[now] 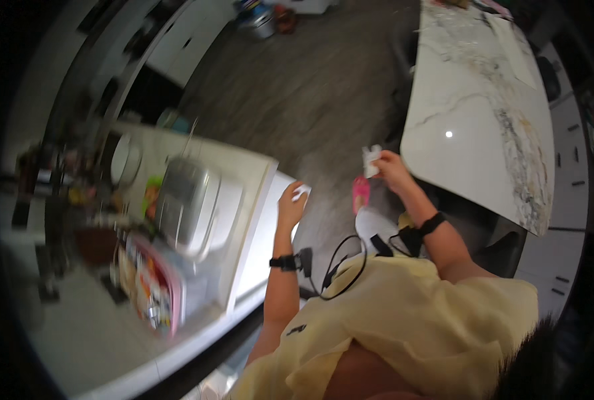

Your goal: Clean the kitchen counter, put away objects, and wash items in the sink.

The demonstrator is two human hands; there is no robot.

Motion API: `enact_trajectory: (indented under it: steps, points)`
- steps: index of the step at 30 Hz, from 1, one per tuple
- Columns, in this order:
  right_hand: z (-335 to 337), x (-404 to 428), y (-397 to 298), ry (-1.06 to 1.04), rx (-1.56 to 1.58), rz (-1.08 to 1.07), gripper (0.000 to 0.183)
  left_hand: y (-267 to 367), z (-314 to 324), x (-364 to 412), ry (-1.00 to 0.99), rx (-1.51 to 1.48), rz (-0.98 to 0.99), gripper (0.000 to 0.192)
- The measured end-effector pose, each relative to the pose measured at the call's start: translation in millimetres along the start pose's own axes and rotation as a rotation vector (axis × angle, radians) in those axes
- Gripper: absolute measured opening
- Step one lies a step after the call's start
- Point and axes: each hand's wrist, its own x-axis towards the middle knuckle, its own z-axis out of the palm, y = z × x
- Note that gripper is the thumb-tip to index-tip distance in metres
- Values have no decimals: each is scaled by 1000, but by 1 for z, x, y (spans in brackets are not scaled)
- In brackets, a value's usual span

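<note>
Between the counter and the table, my left hand holds a small white piece, perhaps paper or tissue, pinched in the fingers. My right hand grips another white, crumpled piece near the rounded corner of the marble-patterned table. Blur hides what either piece is exactly. Both forearms wear black straps, and a black cable loops between them. Below my right hand a pink slipper shows on one foot.
On the counter at left stand a silver appliance and a pink-rimmed bin of mixed items. A black chair is by the table's near end. Dark floor stretches ahead, with a metal pot or bucket at its far end.
</note>
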Motion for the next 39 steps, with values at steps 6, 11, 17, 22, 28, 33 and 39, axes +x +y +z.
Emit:
enact_trajectory:
  steps: [6,11,17,22,28,33,39]
  points:
    - [52,110,-78,-74,62,26,13,21,-1,135,-230,-110,-117,26]
    - [50,181,-126,-105,-1,-46,14,66,10,222,-301,-155,-92,27]
    - [43,241,-147,-45,212,-18,15,61,2,327,-434,-180,-324,32]
    - [29,295,-191,19,333,-50,22,92,3,425,-428,-244,-23,32]
    - [75,424,-220,-20,184,2,26,68,-66,525,-286,-194,6,32]
    - [133,556,-269,23,122,-77,31,62,-191,585,-136,-219,-55,32]
    - [207,710,-302,-59,87,-112,27,30,-317,647,274,-427,-110,25]
